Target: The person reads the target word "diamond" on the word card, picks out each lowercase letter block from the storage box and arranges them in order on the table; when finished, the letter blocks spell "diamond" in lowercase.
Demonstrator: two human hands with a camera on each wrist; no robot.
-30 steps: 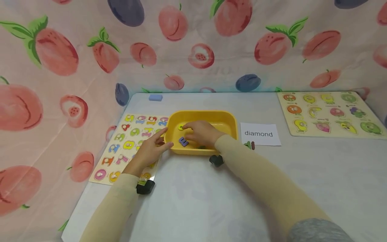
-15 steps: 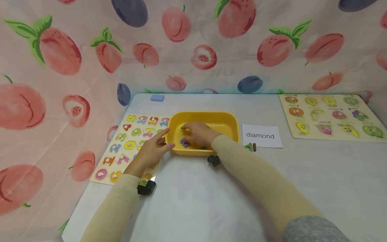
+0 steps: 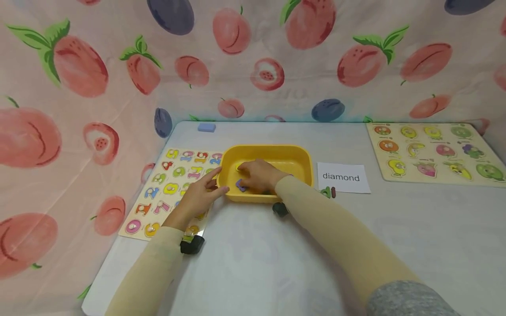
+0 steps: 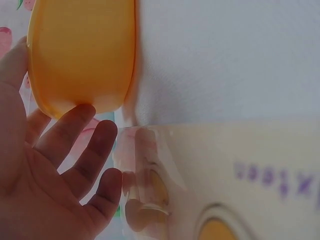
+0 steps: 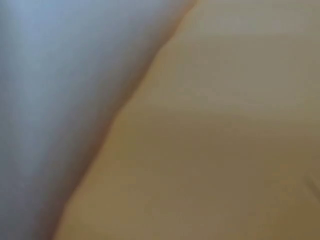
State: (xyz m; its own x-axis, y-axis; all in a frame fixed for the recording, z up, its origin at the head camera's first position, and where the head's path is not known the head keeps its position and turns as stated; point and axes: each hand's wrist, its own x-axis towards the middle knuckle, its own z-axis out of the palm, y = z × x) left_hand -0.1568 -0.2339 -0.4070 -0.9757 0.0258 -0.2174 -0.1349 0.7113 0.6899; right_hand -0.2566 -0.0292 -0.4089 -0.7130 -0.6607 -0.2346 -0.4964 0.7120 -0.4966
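Observation:
My left hand [image 3: 195, 199] rests its spread fingertips against the left end of a yellow plastic tub [image 3: 269, 152]; in the left wrist view the fingertips [image 4: 86, 111] lie along its outer wall. Inside the tub is my right hand [image 3: 260, 175], bent down to the bottom. Its thumb lies on a purple letter piece [image 3: 239, 186], and its index fingertip is at a small yellow piece [image 3: 238, 167], mostly covered. The other right fingers are hidden. The right wrist view is blurred and shows only a yellowish surface beside a pale one.
Right of the tub lies a white card [image 3: 343, 177] reading "diamond", with a green letter [image 3: 326, 192] and a dark red letter [image 3: 333, 192] by its lower edge. A number puzzle board [image 3: 170, 195] lies left, a fruit puzzle board [image 3: 435, 151] far right. A blue block [image 3: 207, 127] sits behind.
Inside the tub my right hand has shifted slightly, and its thumb now covers more of the purple letter. The left hand has stayed at the tub's end.

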